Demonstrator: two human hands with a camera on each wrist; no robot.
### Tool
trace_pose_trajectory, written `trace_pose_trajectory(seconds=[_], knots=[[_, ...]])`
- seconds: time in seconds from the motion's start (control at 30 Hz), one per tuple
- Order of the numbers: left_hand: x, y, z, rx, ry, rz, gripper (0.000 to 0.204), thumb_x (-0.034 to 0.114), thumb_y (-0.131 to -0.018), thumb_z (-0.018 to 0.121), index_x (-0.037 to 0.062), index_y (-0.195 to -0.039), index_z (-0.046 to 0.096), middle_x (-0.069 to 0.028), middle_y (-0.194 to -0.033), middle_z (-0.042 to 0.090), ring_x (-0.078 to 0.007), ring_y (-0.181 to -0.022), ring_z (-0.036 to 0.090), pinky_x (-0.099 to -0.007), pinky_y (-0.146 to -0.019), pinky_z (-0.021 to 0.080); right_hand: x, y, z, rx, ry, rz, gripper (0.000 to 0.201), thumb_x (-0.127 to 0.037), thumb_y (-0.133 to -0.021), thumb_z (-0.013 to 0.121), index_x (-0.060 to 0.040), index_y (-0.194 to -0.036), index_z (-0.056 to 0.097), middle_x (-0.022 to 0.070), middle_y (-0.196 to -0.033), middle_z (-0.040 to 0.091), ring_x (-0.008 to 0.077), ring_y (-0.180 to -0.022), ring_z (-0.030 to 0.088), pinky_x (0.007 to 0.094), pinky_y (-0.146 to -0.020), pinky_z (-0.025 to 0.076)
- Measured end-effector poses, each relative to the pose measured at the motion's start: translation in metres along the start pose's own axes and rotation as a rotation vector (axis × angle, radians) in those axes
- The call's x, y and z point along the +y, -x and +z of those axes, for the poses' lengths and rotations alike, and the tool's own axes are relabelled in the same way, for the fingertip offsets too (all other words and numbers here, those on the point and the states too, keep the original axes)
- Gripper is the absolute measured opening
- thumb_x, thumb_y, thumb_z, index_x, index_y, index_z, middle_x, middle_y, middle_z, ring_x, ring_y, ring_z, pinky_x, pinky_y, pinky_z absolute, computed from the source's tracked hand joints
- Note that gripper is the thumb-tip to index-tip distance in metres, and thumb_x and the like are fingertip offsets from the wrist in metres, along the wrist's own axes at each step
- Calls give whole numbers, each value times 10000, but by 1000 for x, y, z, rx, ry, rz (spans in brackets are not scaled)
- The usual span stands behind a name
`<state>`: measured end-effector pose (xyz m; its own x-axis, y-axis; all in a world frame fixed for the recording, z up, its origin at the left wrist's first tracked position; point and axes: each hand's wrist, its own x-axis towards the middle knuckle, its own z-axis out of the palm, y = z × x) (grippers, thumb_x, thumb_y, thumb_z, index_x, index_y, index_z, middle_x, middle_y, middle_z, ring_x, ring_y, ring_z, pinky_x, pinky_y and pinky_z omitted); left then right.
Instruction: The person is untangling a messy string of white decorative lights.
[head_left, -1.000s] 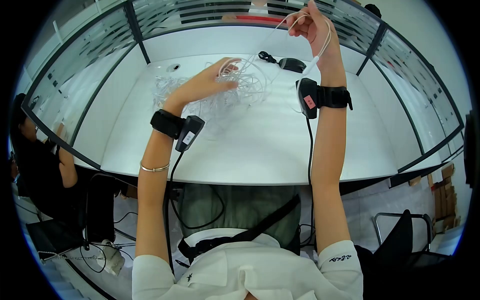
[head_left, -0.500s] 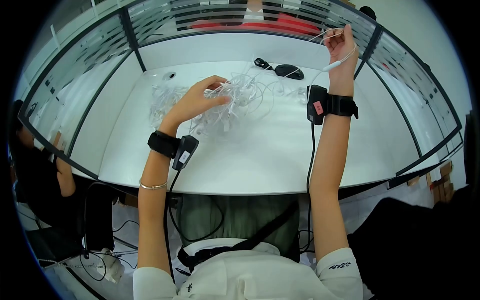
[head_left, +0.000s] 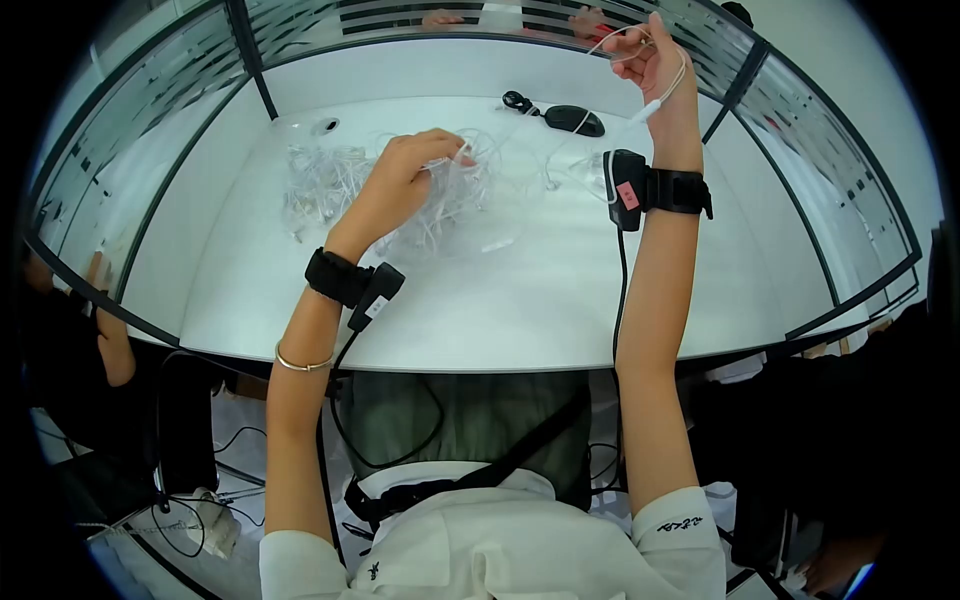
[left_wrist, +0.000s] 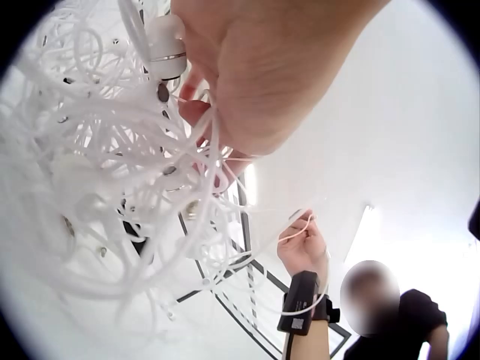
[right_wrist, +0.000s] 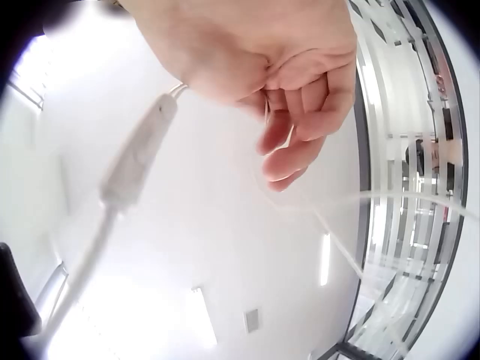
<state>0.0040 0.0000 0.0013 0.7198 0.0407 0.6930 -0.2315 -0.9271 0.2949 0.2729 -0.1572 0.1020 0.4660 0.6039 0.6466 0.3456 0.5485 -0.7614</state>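
A tangled heap of white wired earphones point(head_left: 440, 215) lies on the white desk, with one earbud point(left_wrist: 166, 46) showing large in the left wrist view. My left hand point(head_left: 405, 180) is at the heap's upper part, fingers curled around some cables; its fingertips are partly hidden by strands. Raised at the far right, my right hand point(head_left: 655, 75) holds a thin earphone cable between curled fingers. From that hand hangs a white inline piece point(right_wrist: 139, 154) on the cable, which passes beside the wrist. Other strands stretch from the right hand back toward the heap.
A black mouse point(head_left: 574, 120) with its coiled cord sits at the desk's back. Striped glass partitions point(head_left: 140, 170) surround the desk point(head_left: 500, 320). Black camera cables point(head_left: 620, 300) trail from both wrists. A seated person point(head_left: 70, 350) is at the left.
My right hand moved right and lower, then rose again with the cable. The left hand's fingers, wider apart earlier, have curled in on the tangle. Strands near the mouse have shifted.
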Motion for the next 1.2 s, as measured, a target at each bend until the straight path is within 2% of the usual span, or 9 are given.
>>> trace_pose_trajectory(seconds=[0.13, 0.17, 0.27, 0.47, 0.67, 0.77, 0.87, 0.97, 1.2], knots=[[16, 0, 4, -50, 135, -238, 258, -24, -690, 528, 2, -941, 582, -119, -930, 668, -302, -863, 618, -333, -798, 463, 1, 7, 5, -65, 58, 1, 391, -435, -958, 472, -110, -790, 612, 100, -849, 690, 123, -668, 605, 231, -664, 480], [16, 2, 6, -36, 203, -226, 218, 42, -689, 605, 28, -904, 571, -101, -909, 641, -270, -847, 600, -347, -827, 427, 7, 2, -1, -82, 84, 62, 392, -432, -957, 470, -109, -793, 619, 98, -840, 687, 124, -660, 598, 233, -668, 482], [24, 6, 10, -116, -48, -211, 224, 117, -734, 675, 56, -909, 549, -48, -899, 573, -206, -907, 560, -343, -928, 345, 6, 7, 0, -137, 155, 136, 387, -424, -958, 469, -111, -780, 610, 86, -816, 677, 121, -660, 591, 231, -665, 480], [30, 1, 14, -167, -147, -247, 308, 256, -743, 758, 91, -862, 527, -14, -876, 545, -187, -869, 541, -328, -901, 317, 3, 9, -12, -130, 102, 51, 383, -429, -961, 461, -115, -779, 583, 56, -777, 649, 113, -684, 587, 230, -660, 476], [31, 1, 20, -115, -6, -215, 323, 261, -755, 753, 100, -993, 607, -17, -895, 557, -184, -852, 536, -324, -859, 329, 2, 10, -14, -148, 101, 51, 372, -426, -963, 455, -122, -784, 574, 42, -760, 635, 106, -686, 584, 227, -661, 466], [29, 2, 20, -117, -78, -209, 297, 227, -764, 748, 94, -1006, 637, -20, -936, 575, -193, -878, 548, -339, -919, 341, 1, 9, -14, -119, 118, 77, 367, -437, -959, 459, -133, -788, 573, 39, -745, 634, 104, -685, 583, 230, -658, 463], [21, 3, 26, 110, -72, -84, 226, 182, -774, 736, 61, -943, 646, -24, -1013, 591, -200, -940, 556, -343, -958, 365, 0, 10, -14, -123, 119, 46, 369, -443, -957, 460, -135, -788, 573, 40, -745, 635, 103, -684, 584, 231, -659, 461], [27, -1, 23, 99, 187, -162, 231, 158, -766, 745, 32, -930, 642, -40, -994, 610, -182, -930, 570, -310, -916, 416, -2, 10, -15, -149, 100, 33, 368, -439, -961, 455, -136, -790, 575, 43, -746, 636, 103, -685, 584, 226, -664, 458], [29, 1, 21, -20, 263, -401, 260, 168, -765, 767, 8, -926, 641, -47, -817, 652, -123, -784, 589, -260, -785, 470, -2, 10, -12, -122, 135, 51, 379, -431, -968, 443, -130, -779, 575, 41, -747, 636, 104, -684, 582, 222, -663, 457]])
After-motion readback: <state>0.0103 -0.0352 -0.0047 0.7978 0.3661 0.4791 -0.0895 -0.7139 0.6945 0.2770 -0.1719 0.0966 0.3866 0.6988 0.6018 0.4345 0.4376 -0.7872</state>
